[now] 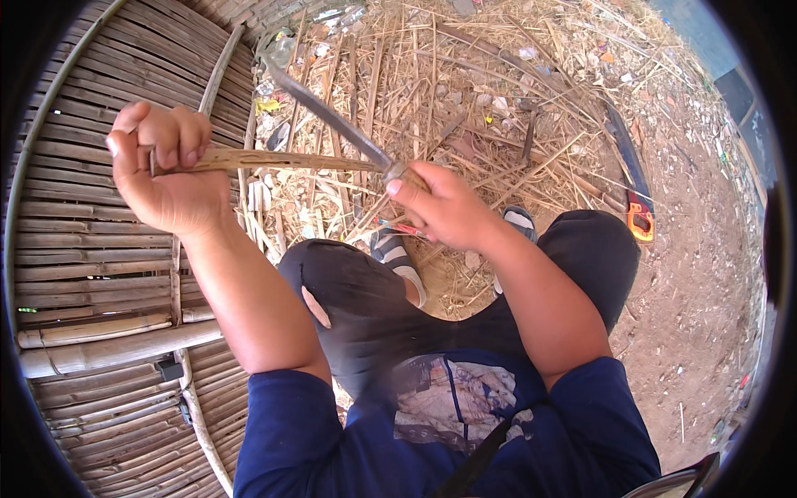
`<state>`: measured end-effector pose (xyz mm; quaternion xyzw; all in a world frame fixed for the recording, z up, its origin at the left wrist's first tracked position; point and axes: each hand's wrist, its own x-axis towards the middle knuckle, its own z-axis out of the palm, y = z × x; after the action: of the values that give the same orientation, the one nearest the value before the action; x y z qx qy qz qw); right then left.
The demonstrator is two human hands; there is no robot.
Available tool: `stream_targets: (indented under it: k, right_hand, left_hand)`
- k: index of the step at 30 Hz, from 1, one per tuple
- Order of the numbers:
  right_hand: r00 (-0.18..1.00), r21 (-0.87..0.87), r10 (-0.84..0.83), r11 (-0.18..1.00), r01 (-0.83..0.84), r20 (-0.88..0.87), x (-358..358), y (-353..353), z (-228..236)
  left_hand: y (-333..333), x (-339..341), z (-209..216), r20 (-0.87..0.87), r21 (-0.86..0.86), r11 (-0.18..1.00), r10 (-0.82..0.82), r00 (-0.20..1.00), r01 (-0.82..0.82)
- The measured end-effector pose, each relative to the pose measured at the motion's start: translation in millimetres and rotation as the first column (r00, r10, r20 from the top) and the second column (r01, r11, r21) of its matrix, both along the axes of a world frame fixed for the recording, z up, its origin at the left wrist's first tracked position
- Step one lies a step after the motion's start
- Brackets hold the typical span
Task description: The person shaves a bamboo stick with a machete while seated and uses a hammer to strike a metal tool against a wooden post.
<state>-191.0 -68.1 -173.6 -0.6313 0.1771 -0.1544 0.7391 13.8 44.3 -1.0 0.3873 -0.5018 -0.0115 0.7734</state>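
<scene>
My left hand is raised at the left, its fingers wrapped round one end of a flat, yellow-brown bamboo strip. The strip runs almost level toward my right hand. That hand grips the short handle of a long, dark-bladed knife, which slants away to the upper left and hooks slightly near its tip. The strip's right end meets the knife where blade and handle join; whether they touch there I cannot tell.
Slatted bamboo panels stand close on the left. Split bamboo and shavings litter the ground ahead. A handsaw with an orange handle lies at the right, and a hammer-like tool lies among the scraps. My sandalled feet are below the knife.
</scene>
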Motion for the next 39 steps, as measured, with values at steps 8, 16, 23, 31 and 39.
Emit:
stream_targets:
  k: [8, 16, 23, 31, 39]
  right_hand:
    - [0.974, 0.106, -0.207, 0.975, 0.198, 0.087, -7.7, -15.6, 18.8]
    - [0.977, 0.079, -0.21, 0.975, 0.207, 0.035, 5.7, -14.9, 3.2]
    - [0.993, -0.111, -0.111, 0.988, 0.106, -0.042, 24.8, 4.3, -26.7]
    - [0.995, -0.252, -0.048, 0.968, 0.023, -0.093, 39.7, 24.9, -10.2]
    - [0.981, -0.426, -0.138, 0.886, 0.184, 0.135, 59.9, 61.7, -25.3]
  left_hand:
    - [51.5, -8.6, 34.3, 0.008, -0.202, 0.965, 0.171, 0.985, -0.166]
    - [-12.3, 16.9, -32.5, -0.098, -0.058, 0.799, 0.592, 0.8, -0.598]
    - [8.5, 49.0, -35.9, -0.181, 0.001, 0.988, 0.152, 0.972, -0.155]
    - [21.4, 58.1, -53.2, -0.054, -0.105, 0.964, -0.253, 0.966, 0.246]
    - [4.7, 39.8, -56.7, -0.36, -0.046, 0.77, 0.582, 0.729, -0.637]
